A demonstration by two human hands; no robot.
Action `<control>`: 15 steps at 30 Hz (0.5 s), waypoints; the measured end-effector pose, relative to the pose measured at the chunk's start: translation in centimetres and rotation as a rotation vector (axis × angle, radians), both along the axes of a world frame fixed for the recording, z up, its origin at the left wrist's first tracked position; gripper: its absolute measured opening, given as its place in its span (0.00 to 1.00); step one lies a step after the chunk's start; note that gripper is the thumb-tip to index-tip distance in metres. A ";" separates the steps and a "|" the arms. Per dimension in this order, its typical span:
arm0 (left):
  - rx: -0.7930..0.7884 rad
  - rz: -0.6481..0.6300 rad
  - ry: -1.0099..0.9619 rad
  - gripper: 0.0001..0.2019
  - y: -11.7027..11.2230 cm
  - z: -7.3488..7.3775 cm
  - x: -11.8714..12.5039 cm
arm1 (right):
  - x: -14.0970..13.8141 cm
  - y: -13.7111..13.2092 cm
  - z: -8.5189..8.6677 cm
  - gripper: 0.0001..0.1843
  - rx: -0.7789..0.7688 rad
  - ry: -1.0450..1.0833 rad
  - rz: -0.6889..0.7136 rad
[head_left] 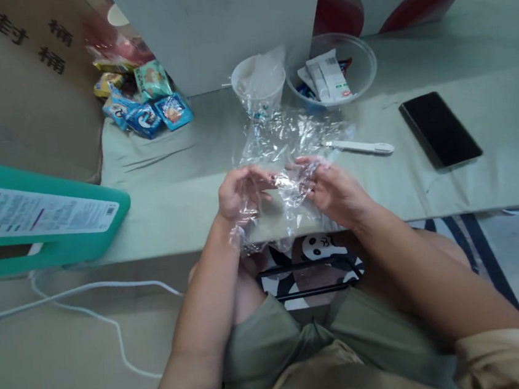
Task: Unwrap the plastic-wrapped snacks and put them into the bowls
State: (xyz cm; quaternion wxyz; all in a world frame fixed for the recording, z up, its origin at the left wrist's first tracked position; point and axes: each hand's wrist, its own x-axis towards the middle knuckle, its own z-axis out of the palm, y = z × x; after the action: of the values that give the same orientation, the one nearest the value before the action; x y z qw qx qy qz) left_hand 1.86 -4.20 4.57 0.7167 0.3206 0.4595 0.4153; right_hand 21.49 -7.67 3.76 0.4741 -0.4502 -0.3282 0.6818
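A crinkled sheet of clear plastic film (pixel 285 136) spreads from the cup down over the table's front edge; whether it is a bag or a loose sheet I cannot tell. My left hand (pixel 245 191) is closed around its left side, fingers curled inward. On the other side my right hand (pixel 333 190) grips the film between thumb and fingers. Shiny folds bunch up between the two hands. Just beyond my right hand lies a slim white cutter (pixel 361 146). Behind the film stands a white paper cup (pixel 248 90) with translucent plastic in it.
A clear plastic bowl (pixel 370 74) holds white packets. To the right lies a black phone (pixel 441 130). Small snack packets (pixel 153 110) sit at the back left, beside a cardboard box (pixel 23 114). A green container (pixel 113 210) stands at left; a white cable (pixel 111 284) runs below.
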 end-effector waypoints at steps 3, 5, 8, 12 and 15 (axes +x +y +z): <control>0.055 0.068 0.136 0.05 0.3 -0.3 0.3 | 0.2 0.3 -0.9 0.24 -0.041 -0.027 -0.229; 0.057 0.168 0.221 0.03 0.6 -0.5 0.5 | 0.6 0.5 -1.4 0.23 -0.087 -0.018 -0.300; 0.036 0.256 0.266 0.05 0.9 -0.6 0.9 | 1.2 0.5 -1.4 0.27 -0.157 -0.001 -0.270; 0.082 0.233 0.244 0.08 0.9 -0.9 1.7 | 0.7 0.1 -1.4 0.44 -0.093 -0.151 -0.154; 0.154 0.199 0.248 0.12 0.7 -1.2 2.1 | 0.0 0.1 -1.9 0.55 -0.015 -0.302 -0.111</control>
State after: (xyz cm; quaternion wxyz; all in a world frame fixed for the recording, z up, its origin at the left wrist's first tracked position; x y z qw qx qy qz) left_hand 3.96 -3.55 3.40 0.5832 0.3761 0.5406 0.4755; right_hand 21.50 -7.57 1.84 0.4528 -0.5687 -0.3652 0.5816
